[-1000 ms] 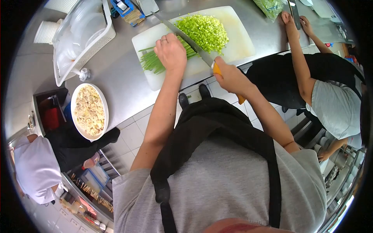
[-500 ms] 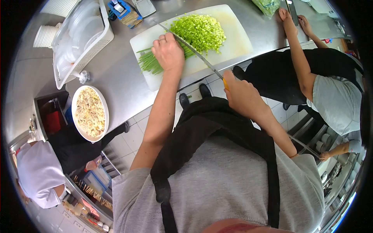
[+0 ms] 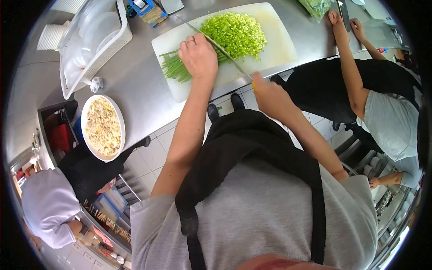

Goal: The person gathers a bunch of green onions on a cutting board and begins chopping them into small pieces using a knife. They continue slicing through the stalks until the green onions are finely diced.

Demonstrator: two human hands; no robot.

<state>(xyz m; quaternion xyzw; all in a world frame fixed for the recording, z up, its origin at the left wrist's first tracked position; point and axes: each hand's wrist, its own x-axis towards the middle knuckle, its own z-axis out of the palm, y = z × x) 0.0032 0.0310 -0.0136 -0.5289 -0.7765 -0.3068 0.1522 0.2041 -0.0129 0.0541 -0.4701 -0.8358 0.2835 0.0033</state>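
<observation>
Head view: right grip (image 3: 272, 97) mostly hides the knife handle (image 3: 254, 86).

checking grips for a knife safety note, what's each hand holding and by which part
The right hand holds the knife by its yellow handle. The left hand holds down the green stalks at the end beside the knife.

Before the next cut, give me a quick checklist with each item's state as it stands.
1. Right hand gripping the knife: ok, closed round its yellow handle.
2. Left hand steadying the green stalks: ok, fingers curled over them.
3. Left hand safely clear of the blade: cannot tell; they are very close, and the gap is unclear.
4. Stalks on the cutting board: ok.
5. Chopped greens pushed well away from the blade: not ok, the pile lies right beside it.
</observation>
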